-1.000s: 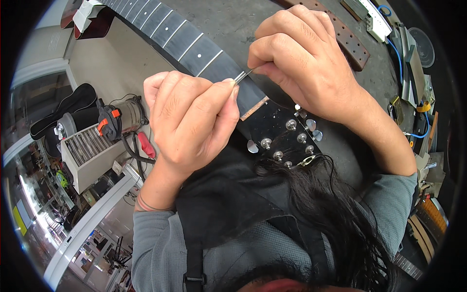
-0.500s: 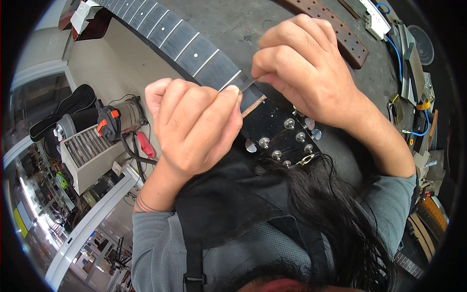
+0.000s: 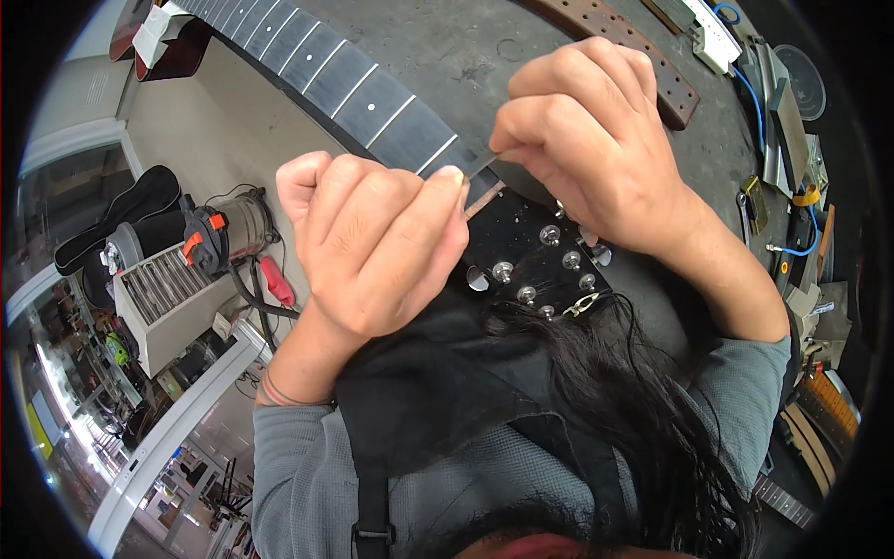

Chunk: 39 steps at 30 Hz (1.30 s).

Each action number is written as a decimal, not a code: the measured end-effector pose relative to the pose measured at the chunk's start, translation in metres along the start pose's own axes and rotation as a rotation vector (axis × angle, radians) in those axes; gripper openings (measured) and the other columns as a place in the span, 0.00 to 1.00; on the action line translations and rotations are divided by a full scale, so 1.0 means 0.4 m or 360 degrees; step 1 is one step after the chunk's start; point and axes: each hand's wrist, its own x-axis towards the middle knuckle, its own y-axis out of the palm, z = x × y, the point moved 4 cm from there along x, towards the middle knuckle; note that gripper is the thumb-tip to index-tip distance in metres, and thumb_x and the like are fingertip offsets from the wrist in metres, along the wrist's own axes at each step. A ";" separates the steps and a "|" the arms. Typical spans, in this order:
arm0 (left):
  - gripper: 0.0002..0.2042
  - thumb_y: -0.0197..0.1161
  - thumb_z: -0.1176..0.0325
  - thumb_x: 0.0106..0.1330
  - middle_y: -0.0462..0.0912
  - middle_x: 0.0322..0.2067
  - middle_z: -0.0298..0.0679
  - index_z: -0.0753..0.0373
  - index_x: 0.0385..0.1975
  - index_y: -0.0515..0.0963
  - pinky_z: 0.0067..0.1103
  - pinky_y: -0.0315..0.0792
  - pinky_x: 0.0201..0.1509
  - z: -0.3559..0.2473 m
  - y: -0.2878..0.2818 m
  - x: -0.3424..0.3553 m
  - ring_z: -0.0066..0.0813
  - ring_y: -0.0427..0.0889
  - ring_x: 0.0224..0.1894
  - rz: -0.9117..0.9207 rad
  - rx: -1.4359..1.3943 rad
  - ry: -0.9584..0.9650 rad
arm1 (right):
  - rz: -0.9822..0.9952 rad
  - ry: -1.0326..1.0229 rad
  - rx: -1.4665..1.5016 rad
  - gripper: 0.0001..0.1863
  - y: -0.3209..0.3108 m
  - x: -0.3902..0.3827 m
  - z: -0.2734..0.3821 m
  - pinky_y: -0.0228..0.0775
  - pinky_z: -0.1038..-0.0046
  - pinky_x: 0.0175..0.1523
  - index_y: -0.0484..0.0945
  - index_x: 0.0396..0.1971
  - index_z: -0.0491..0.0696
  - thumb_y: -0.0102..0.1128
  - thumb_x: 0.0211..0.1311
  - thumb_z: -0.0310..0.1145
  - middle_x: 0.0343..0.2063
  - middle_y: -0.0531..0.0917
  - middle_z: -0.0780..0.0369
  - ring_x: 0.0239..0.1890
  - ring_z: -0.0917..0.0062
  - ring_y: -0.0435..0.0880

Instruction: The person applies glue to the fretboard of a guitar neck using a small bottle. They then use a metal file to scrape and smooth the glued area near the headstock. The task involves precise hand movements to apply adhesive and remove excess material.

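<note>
A guitar neck (image 3: 346, 93) with a dark fretboard and pale frets runs from the upper left down to a black headstock (image 3: 521, 244) with several silver tuning posts. Above the headstock end of the fretboard, a thin grey strip (image 3: 481, 166) spans between my two hands. My left hand (image 3: 372, 242) is closed, its thumb and index finger pinching one end beside the last fret. My right hand (image 3: 591, 140) pinches the other end, fingers curled. What kind of strip it is cannot be made out. A brown slot edge (image 3: 485, 198) shows just below it.
A brown bar with holes (image 3: 643, 70) lies on the dark workbench (image 3: 438, 47) at the far side. A white power strip (image 3: 715, 47), blue cable and tools line the right. Left of the bench, a vacuum cleaner (image 3: 209, 233) stands on the floor. Long hair hangs near the headstock.
My right hand has shifted slightly right and down, baring more of the strip between my hands. My left hand has barely moved and both pinches remain closed.
</note>
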 end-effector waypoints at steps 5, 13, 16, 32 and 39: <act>0.17 0.80 0.83 0.56 0.83 0.31 0.33 0.63 0.45 0.89 0.32 0.67 0.45 0.000 0.002 0.000 0.32 0.78 0.30 0.0039 0.0039 -0.0006 | 0.0009 0.0012 0.0003 0.18 0.009 -0.004 -0.003 0.65 0.63 0.57 0.84 0.44 0.54 0.79 0.53 0.31 0.45 0.84 0.66 0.48 0.66 0.82; 0.20 0.81 0.80 0.55 0.83 0.33 0.33 0.63 0.49 0.89 0.35 0.68 0.56 -0.044 0.000 -0.027 0.33 0.81 0.33 0.0210 -0.0080 -0.0038 | 0.0061 0.0024 -0.0072 0.19 -0.022 -0.068 0.036 0.65 0.62 0.58 0.85 0.44 0.54 0.79 0.50 0.33 0.43 0.85 0.66 0.45 0.66 0.84; 0.19 0.81 0.80 0.55 0.83 0.32 0.32 0.62 0.48 0.89 0.34 0.68 0.55 -0.041 0.001 -0.024 0.33 0.80 0.32 0.0155 -0.0045 -0.0038 | 0.0018 0.0017 -0.0046 0.20 -0.017 -0.054 0.031 0.65 0.62 0.58 0.85 0.44 0.54 0.80 0.50 0.33 0.44 0.84 0.66 0.46 0.67 0.83; 0.21 0.81 0.79 0.54 0.82 0.32 0.32 0.63 0.50 0.89 0.35 0.65 0.51 -0.054 0.002 -0.021 0.33 0.79 0.31 0.0187 -0.0030 0.0032 | 0.0033 0.0033 -0.0030 0.19 -0.014 -0.078 0.030 0.66 0.62 0.58 0.85 0.45 0.55 0.79 0.52 0.32 0.45 0.84 0.66 0.46 0.67 0.84; 0.13 0.79 0.82 0.63 0.84 0.33 0.35 0.65 0.47 0.88 0.29 0.69 0.45 0.006 -0.054 0.002 0.30 0.78 0.32 -0.0128 -0.0190 -0.0209 | -0.0246 0.0375 0.0169 0.28 -0.058 -0.028 -0.029 0.75 0.58 0.65 0.84 0.63 0.47 0.81 0.62 0.28 0.54 0.84 0.57 0.54 0.59 0.83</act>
